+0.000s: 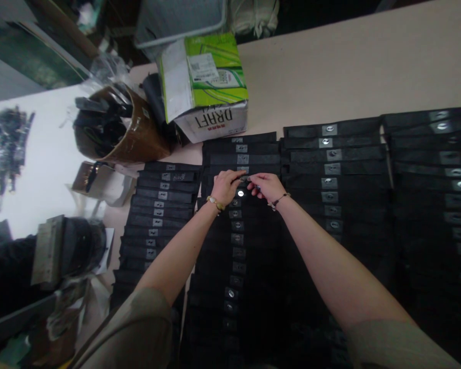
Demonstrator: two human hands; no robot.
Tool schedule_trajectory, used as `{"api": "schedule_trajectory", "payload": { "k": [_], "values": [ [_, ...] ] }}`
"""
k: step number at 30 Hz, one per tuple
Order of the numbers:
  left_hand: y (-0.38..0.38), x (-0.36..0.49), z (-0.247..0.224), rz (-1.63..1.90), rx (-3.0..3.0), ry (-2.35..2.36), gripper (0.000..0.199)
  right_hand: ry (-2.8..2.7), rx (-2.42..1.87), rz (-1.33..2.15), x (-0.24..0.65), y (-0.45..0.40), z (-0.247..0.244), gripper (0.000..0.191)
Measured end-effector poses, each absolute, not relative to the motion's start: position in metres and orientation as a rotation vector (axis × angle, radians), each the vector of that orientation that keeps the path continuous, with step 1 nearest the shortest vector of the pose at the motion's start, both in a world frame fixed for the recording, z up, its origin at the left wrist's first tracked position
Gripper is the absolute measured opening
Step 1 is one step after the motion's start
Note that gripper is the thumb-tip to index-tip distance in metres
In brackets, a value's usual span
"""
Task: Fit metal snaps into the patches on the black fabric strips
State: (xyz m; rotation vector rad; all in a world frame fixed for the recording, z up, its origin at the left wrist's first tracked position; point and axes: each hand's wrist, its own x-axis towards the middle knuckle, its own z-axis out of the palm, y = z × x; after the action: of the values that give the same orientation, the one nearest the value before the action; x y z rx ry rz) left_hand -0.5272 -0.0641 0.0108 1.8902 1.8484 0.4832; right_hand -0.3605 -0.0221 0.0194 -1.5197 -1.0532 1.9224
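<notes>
Several black fabric pieces (261, 225) lie overlapped in rows on the table, each with a small grey label (237, 238) near the middle of its edge. My left hand (226, 187) rests on the second row from the left, its fingers stretched out beside one label. Just to its right, my right hand (268, 186) is closed in a pinch at that label, with a small dark thing partly showing under its curled fingers. What the pinch holds is too small to name. One label (241, 193) below the hands shines brightly.
A green and white "DRAFT" carton (211, 82) stands behind the rows. Left of it are a brown bin (138, 128) filled with dark pieces and a small open cardboard box (96, 182). A dark round device (82, 243) sits at the table's left edge.
</notes>
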Motion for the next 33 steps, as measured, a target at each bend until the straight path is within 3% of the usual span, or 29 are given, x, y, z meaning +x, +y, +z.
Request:
{"api": "schedule_trajectory", "payload": {
  "k": [6,10,14,21,33],
  "values": [
    [-0.066,-0.526,0.009,0.516,1.912,1.866,0.021,-1.064,-1.539,1.924,-0.361,-0.022,0.020,0.016],
    [-0.066,-0.522,0.014,0.521,1.972,1.857,0.032,-1.134,-1.572,1.917,-0.361,-0.021,0.019,0.019],
    [-0.061,-0.518,0.015,0.465,2.087,1.773,0.020,-1.041,-1.555,1.985,-0.359,-0.020,0.020,0.021],
    [-0.041,-0.522,0.008,0.526,1.937,2.018,0.020,-0.757,-1.470,2.052,-0.353,-0.017,0.027,0.009],
    [-0.030,-0.525,0.010,0.477,1.904,1.946,0.019,-0.798,-1.460,2.043,-0.355,-0.017,0.020,0.018]
  ]
}}
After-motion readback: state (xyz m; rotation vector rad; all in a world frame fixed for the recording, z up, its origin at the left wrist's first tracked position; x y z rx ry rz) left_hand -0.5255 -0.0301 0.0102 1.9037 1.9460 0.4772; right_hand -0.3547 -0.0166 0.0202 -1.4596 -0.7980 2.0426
